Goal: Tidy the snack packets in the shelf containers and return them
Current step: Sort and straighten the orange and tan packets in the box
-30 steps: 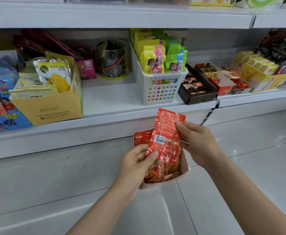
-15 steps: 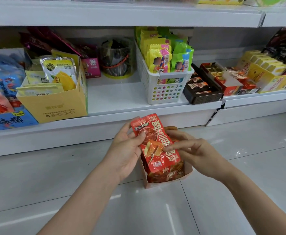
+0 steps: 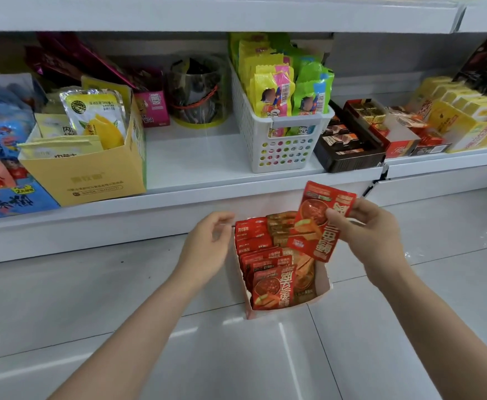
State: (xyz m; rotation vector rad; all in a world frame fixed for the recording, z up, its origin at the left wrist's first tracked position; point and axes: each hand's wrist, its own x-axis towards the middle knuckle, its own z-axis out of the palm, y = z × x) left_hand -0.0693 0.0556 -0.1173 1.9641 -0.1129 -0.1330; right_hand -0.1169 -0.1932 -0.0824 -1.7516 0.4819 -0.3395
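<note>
A small white cardboard box sits on the tiled floor below the shelf, holding several red and brown snack packets stood in rows. My right hand pinches one red packet above the box's right side, tilted. My left hand hovers at the box's left wall with loosely curled fingers, holding nothing.
On the shelf above stand a yellow carton of mango packets, a white perforated basket of yellow and green packets, a dark tray of chocolates, and a clear tub. A bare shelf stretch lies between carton and basket.
My left hand let go of the red packet and moved to the box's left side. My right hand lifted the packet up and to the right, uncovering the rows in the box.
</note>
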